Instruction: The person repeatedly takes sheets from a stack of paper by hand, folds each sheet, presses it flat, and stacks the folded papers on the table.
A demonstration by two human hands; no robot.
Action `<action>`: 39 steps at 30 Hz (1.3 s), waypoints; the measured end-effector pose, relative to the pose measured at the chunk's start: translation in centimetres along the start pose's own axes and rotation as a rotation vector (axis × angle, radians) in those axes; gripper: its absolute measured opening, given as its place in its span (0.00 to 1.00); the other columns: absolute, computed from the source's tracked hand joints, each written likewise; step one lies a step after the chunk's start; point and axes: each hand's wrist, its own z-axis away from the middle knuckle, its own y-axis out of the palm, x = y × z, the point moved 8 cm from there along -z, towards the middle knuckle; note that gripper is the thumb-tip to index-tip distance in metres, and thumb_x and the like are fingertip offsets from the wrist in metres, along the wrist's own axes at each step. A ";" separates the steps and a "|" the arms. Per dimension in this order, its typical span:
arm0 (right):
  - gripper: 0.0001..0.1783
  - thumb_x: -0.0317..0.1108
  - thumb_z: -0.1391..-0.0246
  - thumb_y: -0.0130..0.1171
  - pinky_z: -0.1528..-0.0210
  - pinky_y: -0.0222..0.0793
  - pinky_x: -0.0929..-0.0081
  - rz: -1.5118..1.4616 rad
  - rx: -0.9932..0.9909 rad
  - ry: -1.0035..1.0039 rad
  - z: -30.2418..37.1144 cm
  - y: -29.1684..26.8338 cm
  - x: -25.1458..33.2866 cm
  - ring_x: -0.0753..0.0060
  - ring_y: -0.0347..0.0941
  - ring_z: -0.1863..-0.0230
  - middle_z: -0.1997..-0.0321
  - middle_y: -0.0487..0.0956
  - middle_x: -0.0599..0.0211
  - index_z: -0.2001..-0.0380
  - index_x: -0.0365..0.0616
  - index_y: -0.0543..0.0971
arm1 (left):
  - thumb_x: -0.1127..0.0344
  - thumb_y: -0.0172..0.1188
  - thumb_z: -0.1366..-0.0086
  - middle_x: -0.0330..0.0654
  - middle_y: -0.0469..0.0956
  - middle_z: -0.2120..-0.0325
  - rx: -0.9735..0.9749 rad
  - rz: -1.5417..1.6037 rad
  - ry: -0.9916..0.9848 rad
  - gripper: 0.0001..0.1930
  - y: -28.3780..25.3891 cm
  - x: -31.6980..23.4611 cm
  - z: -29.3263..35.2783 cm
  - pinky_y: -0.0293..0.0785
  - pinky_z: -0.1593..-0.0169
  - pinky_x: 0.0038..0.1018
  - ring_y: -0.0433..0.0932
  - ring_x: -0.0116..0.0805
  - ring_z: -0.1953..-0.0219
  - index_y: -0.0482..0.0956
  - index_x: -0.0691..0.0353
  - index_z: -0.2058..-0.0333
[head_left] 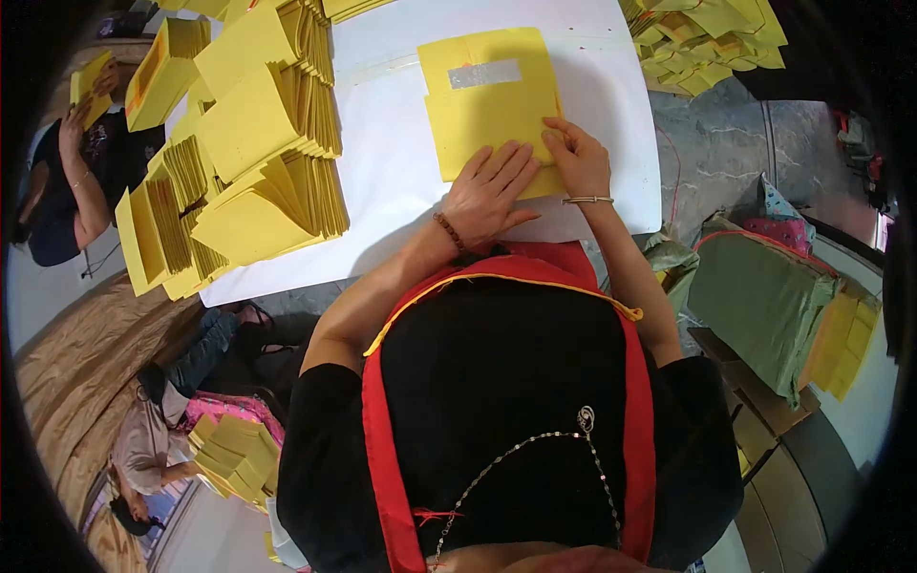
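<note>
A yellow folded paper piece [497, 115], like a flat bag or envelope, lies on the white table [377, 124] in front of me. Across its upper part runs a silvery-grey strip [483, 74]. My left hand [485, 196] rests flat on its lower edge, fingers stretched out. At its right edge my right hand [578, 160] has bent fingers, with thumb and forefinger closed on the paper's side. The fingertips' undersides are hidden.
Stacks of folded yellow paper [272, 124] fill the table's left side. Another yellow heap [707, 43] lies at the far right. A co-worker [81, 172] at left handles yellow paper; another person [153, 439] sits lower left. A green sack [759, 296] stands at right.
</note>
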 end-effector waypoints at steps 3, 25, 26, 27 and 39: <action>0.16 0.43 0.51 0.56 0.72 0.64 0.66 0.030 -0.008 -0.020 0.7 -0.2 0.6 0.64 0.71 0.76 0.80 0.74 0.65 0.58 0.55 0.79 | 0.47 0.58 0.48 0.47 0.64 0.45 0.011 0.006 0.011 0.34 0.1 0.1 0.0 0.55 0.41 0.41 0.60 0.42 0.42 0.65 0.62 0.46; 0.26 0.47 0.43 0.43 0.36 0.37 0.53 0.463 0.058 -0.651 3.0 6.3 7.1 0.63 0.51 0.35 0.36 0.59 0.63 0.43 0.51 0.64 | 0.66 0.54 0.43 0.57 0.69 0.51 -0.538 0.179 -0.641 0.25 -2.5 6.6 5.2 0.51 0.41 0.42 0.61 0.55 0.44 0.64 0.65 0.47; 0.26 0.47 0.43 0.43 0.36 0.37 0.53 0.462 0.057 -0.649 2.9 6.4 7.3 0.63 0.51 0.35 0.36 0.59 0.63 0.43 0.51 0.64 | 0.64 0.54 0.42 0.62 0.64 0.48 -0.518 0.278 -0.652 0.33 -0.9 7.8 6.1 0.49 0.40 0.40 0.61 0.55 0.43 0.51 0.69 0.41; 0.26 0.47 0.44 0.45 0.36 0.38 0.51 0.474 0.041 -0.659 3.0 6.4 7.6 0.64 0.52 0.35 0.36 0.59 0.64 0.43 0.51 0.65 | 0.64 0.54 0.42 0.62 0.64 0.48 -0.519 0.278 -0.655 0.33 -0.6 8.0 6.0 0.49 0.40 0.40 0.61 0.55 0.43 0.51 0.69 0.41; 0.28 0.47 0.50 0.51 0.40 0.32 0.34 0.604 -0.005 -0.655 2.8 6.9 6.8 0.61 0.49 0.34 0.36 0.58 0.66 0.44 0.56 0.67 | 0.59 0.54 0.42 0.57 0.59 0.43 -0.097 0.438 -0.548 0.34 -5.0 6.3 -1.6 0.47 0.39 0.43 0.54 0.52 0.39 0.54 0.67 0.41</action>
